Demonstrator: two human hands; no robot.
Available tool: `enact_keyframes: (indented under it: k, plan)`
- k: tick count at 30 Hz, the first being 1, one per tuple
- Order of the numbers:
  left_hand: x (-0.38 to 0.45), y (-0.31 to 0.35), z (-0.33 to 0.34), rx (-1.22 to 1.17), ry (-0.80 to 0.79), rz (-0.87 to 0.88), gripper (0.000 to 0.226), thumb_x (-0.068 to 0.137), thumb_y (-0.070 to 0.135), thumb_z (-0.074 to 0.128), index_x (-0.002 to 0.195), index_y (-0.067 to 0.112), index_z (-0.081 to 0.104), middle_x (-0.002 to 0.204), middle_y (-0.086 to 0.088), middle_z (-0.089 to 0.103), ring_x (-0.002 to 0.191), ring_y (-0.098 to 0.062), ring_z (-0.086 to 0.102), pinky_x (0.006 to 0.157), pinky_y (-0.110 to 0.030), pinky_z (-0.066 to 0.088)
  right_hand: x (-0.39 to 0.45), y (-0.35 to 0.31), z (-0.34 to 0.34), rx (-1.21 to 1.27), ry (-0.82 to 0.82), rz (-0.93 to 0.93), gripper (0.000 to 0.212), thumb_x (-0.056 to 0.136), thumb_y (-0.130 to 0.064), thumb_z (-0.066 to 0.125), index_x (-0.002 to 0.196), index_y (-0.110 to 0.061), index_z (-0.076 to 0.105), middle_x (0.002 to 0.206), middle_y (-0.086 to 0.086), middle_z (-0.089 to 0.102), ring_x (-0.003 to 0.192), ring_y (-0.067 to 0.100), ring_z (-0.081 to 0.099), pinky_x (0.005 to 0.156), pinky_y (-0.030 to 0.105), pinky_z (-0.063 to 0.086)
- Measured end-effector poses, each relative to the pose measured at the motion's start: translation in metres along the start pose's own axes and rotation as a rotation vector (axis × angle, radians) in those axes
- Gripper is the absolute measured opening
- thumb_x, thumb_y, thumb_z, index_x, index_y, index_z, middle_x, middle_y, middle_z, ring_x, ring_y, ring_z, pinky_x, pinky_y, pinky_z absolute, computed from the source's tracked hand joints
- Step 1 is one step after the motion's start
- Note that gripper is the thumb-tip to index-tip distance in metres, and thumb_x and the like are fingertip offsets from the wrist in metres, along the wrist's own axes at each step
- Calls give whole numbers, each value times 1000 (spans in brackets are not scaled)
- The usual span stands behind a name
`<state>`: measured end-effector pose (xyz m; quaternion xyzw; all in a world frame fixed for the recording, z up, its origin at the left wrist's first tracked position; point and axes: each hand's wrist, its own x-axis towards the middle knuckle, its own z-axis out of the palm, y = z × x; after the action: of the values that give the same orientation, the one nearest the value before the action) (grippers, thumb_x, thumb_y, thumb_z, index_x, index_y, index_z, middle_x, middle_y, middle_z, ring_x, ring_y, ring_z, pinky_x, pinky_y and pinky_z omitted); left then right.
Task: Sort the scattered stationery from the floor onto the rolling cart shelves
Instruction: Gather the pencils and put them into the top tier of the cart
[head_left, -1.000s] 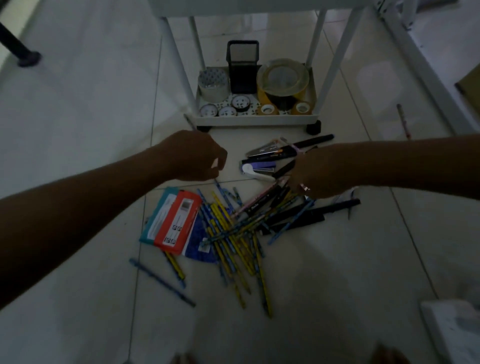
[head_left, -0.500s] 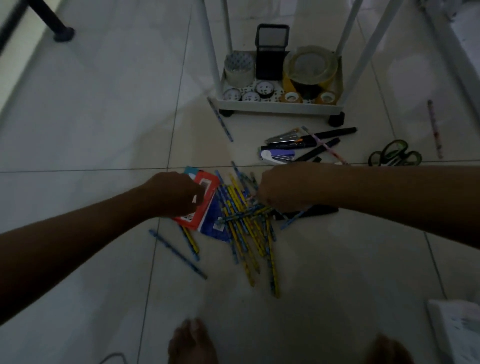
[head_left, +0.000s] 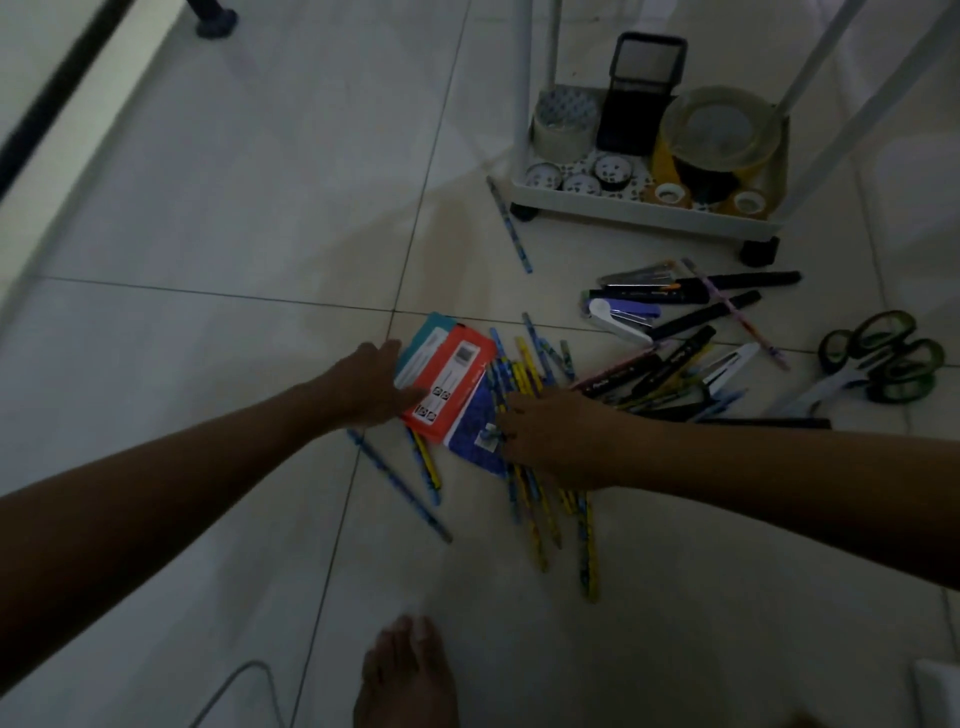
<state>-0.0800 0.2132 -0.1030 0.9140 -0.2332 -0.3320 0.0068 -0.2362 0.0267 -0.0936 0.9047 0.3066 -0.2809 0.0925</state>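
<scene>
Pencils (head_left: 524, 415), blue and yellow patterned, lie in a loose heap on the floor tiles (head_left: 260, 218) in front of the rolling cart (head_left: 644, 215), overlapping a red blister pack (head_left: 449, 382), a teal pack (head_left: 426, 332) beneath it and a blue pack (head_left: 480, 423). Left hand (head_left: 371, 384) rests at the left edge of the red pack, thumb lying across its lower face; the other fingers reach toward the teal edge, whether curled under cannot be told. Right hand (head_left: 553, 431) lies palm-down on the pencil heap, fingertips (head_left: 511, 415) at the blue pack's edge; fingers look loosely bent, but whether they pinch anything is not resolved in this dim light. Judgement: pencils are light, stiff and prone to roll, so best raked parallel and taken as a bundle around mid-length; packs are thin, light, slick card and plastic, best lifted by an edge with a thumb on top. Stray pencils lie apart, one by the cart's wheel (head_left: 509, 223). Black markers (head_left: 727, 283), a white stapler (head_left: 621, 317) and green-handled scissors (head_left: 883, 358) lie to the right. Cart's bottom shelf holds tape rolls (head_left: 563, 122) and a black holder (head_left: 641, 93); upper shelves are cut off by the frame. Pack print is unreadable; pencils under the right forearm are hidden.
</scene>
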Motion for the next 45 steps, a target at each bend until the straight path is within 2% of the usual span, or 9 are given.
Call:
enact_keyframes:
  k: [3,16,19,22,26,30,33,39,45]
  plan:
    - [9,15,-1,-172,40,-23,61,90,40,63,135,5,41,120,-16,61,93,-26,69,64,-30,57,-3,1,7,11,116,-1,55,95,-27,53,146,-18,31,156,10,17,142,33,17,105,50,36]
    - [22,45,-30,-400,198,-5,58,93,19,61,142,7,33,126,-19,58,85,-23,62,53,-25,49,-34,19,19,177,43,81,51,95,-18,47,144,-27,38,158,4,21,144,31,20,117,42,23]
    - [20,39,-30,-312,257,-128,82,87,31,68,149,10,20,139,-24,44,110,-35,59,79,-43,56,-40,19,17,349,348,156,33,86,-11,56,117,-14,64,128,12,57,116,34,51,95,43,45]
    - [5,25,-15,-217,338,-129,79,81,43,72,140,13,30,135,-21,42,111,-36,56,87,-48,53,-49,16,14,620,527,416,11,84,-21,60,75,-15,59,79,3,57,70,18,52,64,36,48]
    - [-28,0,0,194,261,-137,66,86,57,58,128,8,44,105,-12,56,90,-26,61,74,-37,55,-53,18,8,633,115,642,45,92,-44,53,57,-19,40,54,1,40,46,11,38,46,25,38]
    - [-49,-10,12,438,89,-59,59,90,68,38,69,15,52,59,2,53,54,-13,56,58,-25,54,-47,10,13,804,-61,651,56,92,-56,47,59,-11,53,49,6,54,41,16,54,50,25,53]
    - [-50,-4,29,120,-140,-194,62,86,71,43,76,11,55,64,-3,66,52,-14,69,55,-25,59,-39,6,17,746,-43,610,51,91,-48,55,55,-13,47,47,4,49,40,13,49,47,25,50]
    - [-39,19,39,-175,-122,-225,61,83,66,55,79,6,60,69,-9,72,58,-18,72,55,-25,59,-41,9,18,705,43,553,49,90,-34,60,52,-18,34,51,1,34,43,13,33,46,24,33]
    - [-37,25,42,-1,-102,-56,37,92,48,56,114,22,68,56,4,58,32,4,54,36,-7,38,-52,19,20,672,256,626,37,84,-24,66,53,-13,50,50,2,44,42,12,40,50,31,48]
